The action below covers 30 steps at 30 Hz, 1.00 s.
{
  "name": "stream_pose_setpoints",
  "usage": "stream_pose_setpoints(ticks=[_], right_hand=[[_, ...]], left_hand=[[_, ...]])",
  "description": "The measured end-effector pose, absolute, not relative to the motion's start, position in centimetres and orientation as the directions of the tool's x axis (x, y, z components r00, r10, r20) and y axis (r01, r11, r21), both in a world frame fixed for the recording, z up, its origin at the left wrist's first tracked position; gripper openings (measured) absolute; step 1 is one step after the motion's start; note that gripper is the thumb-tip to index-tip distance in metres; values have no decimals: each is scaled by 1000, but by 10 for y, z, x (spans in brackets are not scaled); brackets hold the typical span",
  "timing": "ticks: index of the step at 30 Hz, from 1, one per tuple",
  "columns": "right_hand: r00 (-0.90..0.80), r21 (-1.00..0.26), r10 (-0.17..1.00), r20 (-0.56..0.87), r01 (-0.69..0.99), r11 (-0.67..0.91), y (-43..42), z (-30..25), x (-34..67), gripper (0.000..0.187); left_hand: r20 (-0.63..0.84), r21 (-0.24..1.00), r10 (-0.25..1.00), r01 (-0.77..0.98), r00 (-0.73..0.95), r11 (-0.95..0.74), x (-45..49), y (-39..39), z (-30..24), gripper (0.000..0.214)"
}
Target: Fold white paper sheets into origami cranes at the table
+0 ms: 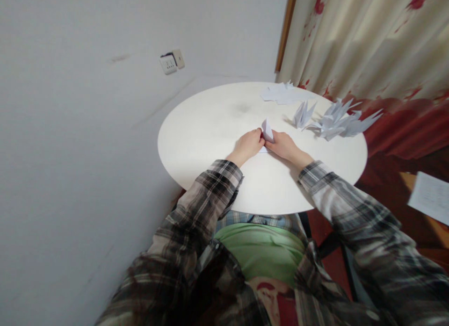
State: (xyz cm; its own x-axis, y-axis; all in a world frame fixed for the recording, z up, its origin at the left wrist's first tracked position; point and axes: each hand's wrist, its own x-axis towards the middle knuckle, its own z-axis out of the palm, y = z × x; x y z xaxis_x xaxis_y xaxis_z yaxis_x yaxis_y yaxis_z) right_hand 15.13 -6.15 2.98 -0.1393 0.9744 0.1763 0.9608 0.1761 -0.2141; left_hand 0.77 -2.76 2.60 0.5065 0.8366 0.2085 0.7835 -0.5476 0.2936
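Near the middle of the round white table [210, 129], a partly folded piece of white paper [267, 131] is held between my two hands. My left hand [250, 144] grips its left side with the fingers curled in. On the right side, my right hand [285, 144] pinches it between thumb and fingers. One pointed flap of the paper stands up above the fingertips, and a flat edge shows below them on the tabletop. The fingers hide most of the folds.
Beyond my right hand stands a folded paper crane [303, 115], with a cluster of several more cranes [333, 122] beside it. Flat white paper sheets [280, 93] lie at the far edge. A wall with a socket [168, 64] borders the left; a curtain [368, 45] hangs at right.
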Motion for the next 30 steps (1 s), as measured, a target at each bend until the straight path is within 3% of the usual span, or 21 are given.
stream_pose_setpoints(ticks=[30], right_hand=[[-172,-213,972,162,955,204,-66,27,156,40]], left_hand=[[206,281,829,780,519,-558,8,-25,24,27]])
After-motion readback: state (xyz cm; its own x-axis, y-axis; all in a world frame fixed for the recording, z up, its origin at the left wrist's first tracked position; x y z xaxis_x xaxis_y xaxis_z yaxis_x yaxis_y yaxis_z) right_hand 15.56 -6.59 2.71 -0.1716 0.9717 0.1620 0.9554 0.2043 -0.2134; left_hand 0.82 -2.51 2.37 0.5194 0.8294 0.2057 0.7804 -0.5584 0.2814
